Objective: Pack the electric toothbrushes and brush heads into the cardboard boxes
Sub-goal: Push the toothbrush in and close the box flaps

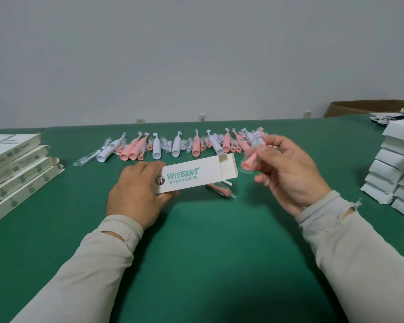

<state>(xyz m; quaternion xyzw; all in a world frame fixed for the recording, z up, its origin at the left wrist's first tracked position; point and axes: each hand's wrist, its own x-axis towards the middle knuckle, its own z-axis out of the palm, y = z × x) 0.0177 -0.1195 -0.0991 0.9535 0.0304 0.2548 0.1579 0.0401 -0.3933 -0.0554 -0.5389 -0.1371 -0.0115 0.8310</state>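
Many toothbrushes [176,146] and wrapped brush heads [164,145] lie in a row along the far side of the green table [196,241], so we judge that most of the packing is left to do.

From the head view, our left hand [135,192] has its fingers and thumb curled round the left end of a printed white cardboard box [196,174], which it holds just above the table with its open end facing right and the flap [230,170] standing out. We cannot see whether a toothbrush is inside it. Our right hand [287,169] is raised near that open end and pinches a pink brush head in clear wrap [248,163] between thumb and fingertips, the other fingers loosely curled. Just beyond the box, a second pink wrapped brush head [221,190] lies on the table, probably meant for this same box.

At the left edge a pile of printed boxes [14,169] lies flat, some ends open; we take these for ones not yet filled. On the right a stack of white boxes [392,169] looks closed, likely the finished ones, though we cannot confirm that. A brown carton [369,108] sits at the far right.
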